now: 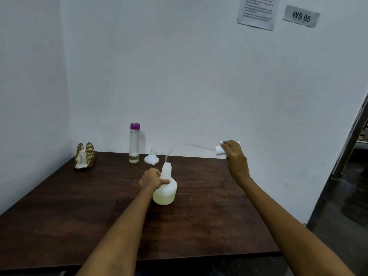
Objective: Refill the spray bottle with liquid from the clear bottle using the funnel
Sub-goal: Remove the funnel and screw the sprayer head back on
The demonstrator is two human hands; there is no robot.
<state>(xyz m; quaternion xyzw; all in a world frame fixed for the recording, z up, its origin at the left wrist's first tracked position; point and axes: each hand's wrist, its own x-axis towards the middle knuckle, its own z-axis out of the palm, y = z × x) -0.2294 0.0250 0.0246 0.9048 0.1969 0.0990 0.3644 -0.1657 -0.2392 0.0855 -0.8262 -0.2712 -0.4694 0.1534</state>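
Note:
The white spray bottle stands on the dark wooden table with its neck open and pale liquid in its lower part. My left hand grips its shoulder. My right hand holds the white spray head up at the right, over the table's far edge, and its thin dip tube trails left toward the bottle's neck. The clear bottle with a purple cap stands near the back wall, a little liquid at its bottom. The white funnel lies upside down beside it.
A brass wire holder with white napkins sits at the table's back left. White walls close the left and back sides. A printed sheet and a "WS 05" label hang on the wall. At the right is a doorway.

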